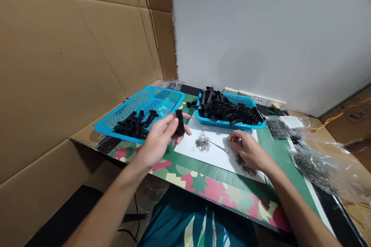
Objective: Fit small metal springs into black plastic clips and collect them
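Observation:
My left hand [162,135] grips a black plastic part [180,122], long and narrow, held upright between thumb and fingers above the table. My right hand [243,146] is curled low over a white sheet [214,161], thumb and fingertips drawn together; what they hold, if anything, is too small to see. Partly under it lies a pile of tiny brownish metal pieces [245,168]. A second pile of small wire-like metal pieces [202,142] sits on the sheet between my hands. Beside that pile lies a thin metal tool [218,146].
At the left, a blue basket [111,120] holds several black parts. A fuller blue basket [232,124] heaped with black parts stands at the back. Clear bags of metal pieces [314,170] lie at the right. Cardboard [87,46] walls the left side; power sockets [261,100] line the back.

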